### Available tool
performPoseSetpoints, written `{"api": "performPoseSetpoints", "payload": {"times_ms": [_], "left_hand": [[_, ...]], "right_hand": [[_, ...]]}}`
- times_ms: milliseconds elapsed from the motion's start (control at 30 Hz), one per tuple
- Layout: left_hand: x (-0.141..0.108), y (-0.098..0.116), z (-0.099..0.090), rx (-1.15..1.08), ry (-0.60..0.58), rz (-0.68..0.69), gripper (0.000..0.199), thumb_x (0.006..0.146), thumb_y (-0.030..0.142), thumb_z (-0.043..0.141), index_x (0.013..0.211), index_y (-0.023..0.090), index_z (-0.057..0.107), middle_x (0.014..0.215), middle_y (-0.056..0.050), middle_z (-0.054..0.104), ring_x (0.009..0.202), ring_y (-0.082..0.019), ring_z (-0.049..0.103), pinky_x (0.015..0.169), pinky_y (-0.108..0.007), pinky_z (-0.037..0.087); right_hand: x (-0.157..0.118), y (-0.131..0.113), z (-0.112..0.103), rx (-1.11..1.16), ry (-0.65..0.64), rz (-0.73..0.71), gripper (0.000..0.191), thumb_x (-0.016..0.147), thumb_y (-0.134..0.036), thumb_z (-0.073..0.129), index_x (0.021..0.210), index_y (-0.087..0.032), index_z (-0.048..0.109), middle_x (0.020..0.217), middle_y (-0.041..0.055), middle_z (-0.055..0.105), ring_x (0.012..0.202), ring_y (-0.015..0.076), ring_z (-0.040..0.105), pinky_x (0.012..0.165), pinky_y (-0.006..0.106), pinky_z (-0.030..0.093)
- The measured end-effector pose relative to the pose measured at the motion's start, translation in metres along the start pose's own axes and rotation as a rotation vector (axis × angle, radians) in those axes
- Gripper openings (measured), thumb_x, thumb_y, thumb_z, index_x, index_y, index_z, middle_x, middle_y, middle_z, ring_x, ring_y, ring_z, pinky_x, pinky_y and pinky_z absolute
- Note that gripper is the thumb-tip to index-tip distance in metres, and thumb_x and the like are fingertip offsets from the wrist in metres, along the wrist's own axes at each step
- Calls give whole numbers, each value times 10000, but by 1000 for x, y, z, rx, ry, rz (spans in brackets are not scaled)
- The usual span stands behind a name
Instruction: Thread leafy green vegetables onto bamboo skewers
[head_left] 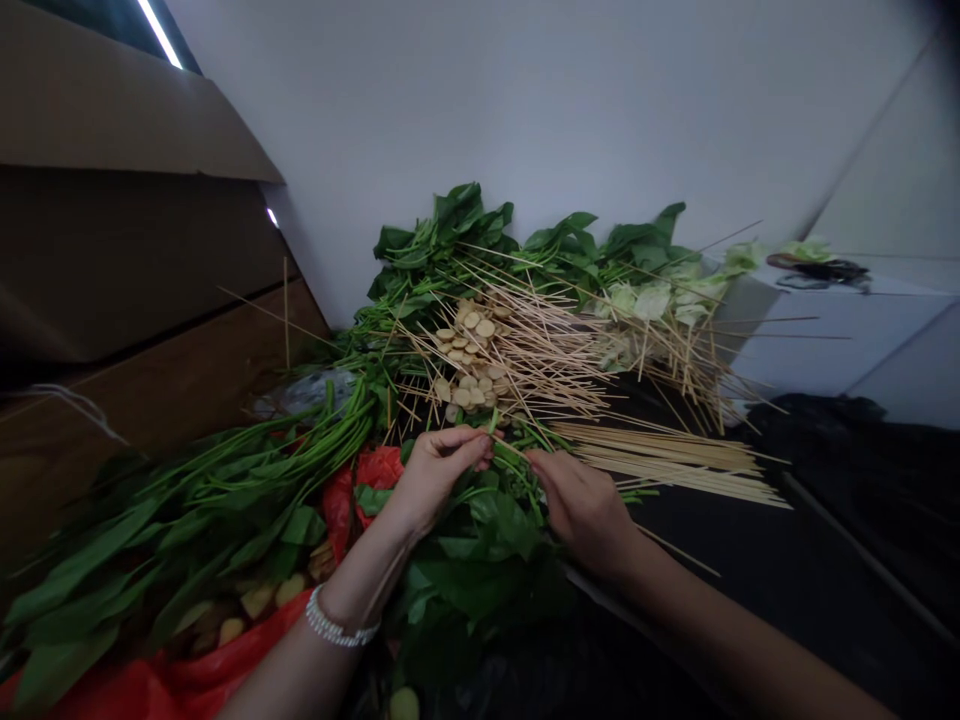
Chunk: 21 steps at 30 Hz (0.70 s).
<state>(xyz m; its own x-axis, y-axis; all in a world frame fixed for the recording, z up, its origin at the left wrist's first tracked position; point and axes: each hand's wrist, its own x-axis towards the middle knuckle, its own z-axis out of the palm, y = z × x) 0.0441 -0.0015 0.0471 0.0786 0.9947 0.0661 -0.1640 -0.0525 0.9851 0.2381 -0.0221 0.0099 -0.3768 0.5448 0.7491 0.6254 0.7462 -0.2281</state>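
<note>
My left hand [442, 470], with a beaded bracelet at the wrist, pinches a green stem [493, 422] between thumb and fingers. Just to its right, my right hand [581, 500] is closed on a thin wooden skewer [512, 449], whose end points toward the stem. Dark green leaves [480, 570] hang below and between both hands. Beyond the hands lie skewers with pale round slices [472, 340]. A row of bare skewers [682, 460] lies to the right of my right hand.
Long-stemmed greens [225, 500] lie at the left over a red plastic bag [225, 655] with pale pieces inside. Skewered leafy bundles [457, 225] line the white wall, with pale cabbage-like leaves [652, 300] at the right. A cardboard box [127, 250] stands at the left.
</note>
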Motion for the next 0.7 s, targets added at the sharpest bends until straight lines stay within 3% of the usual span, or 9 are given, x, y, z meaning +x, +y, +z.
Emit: {"api": "performPoseSetpoints", "payload": {"times_ms": [133,267,500,633,700], "left_hand": [[1,0,-1,32,-8,21,238,653,347,833,781,150,798,683,-36,697,610,-108,566,586,-207,444],[0,0,0,60,-17,41,228,666,349,820,775,150,797,690,-40,695,612,-120,569,584,-220,449],[-5,0,8,223,-165,178,130,729,292,772,770,172,800,750,-66,706,701,-168,614,658,-260,473],[-8,4,11,341,-12,351,191,750,264,758,930,205,787,941,-79,695,845,-197,622,762,-283,473],[-13,7,13,442,16,433,164,772,280,742,918,215,780,909,-69,672,820,-190,602,746,-282,455]], "right_hand": [[2,-1,-3,-95,7,-44,278,944,-76,394,1121,-97,607,776,85,679,701,179,654,650,285,521],[3,0,-4,-21,16,-17,242,957,-101,417,1098,-127,611,839,88,699,763,171,669,686,269,531],[6,-4,-3,-2,20,-29,237,956,-109,434,1100,-126,622,837,86,704,750,167,672,698,270,541],[12,6,-14,-79,107,-28,268,952,-100,441,1142,-134,627,854,87,718,778,179,687,715,281,544],[16,16,-20,-137,189,4,279,950,-106,455,1162,-154,629,897,88,731,809,181,696,741,287,547]]}}
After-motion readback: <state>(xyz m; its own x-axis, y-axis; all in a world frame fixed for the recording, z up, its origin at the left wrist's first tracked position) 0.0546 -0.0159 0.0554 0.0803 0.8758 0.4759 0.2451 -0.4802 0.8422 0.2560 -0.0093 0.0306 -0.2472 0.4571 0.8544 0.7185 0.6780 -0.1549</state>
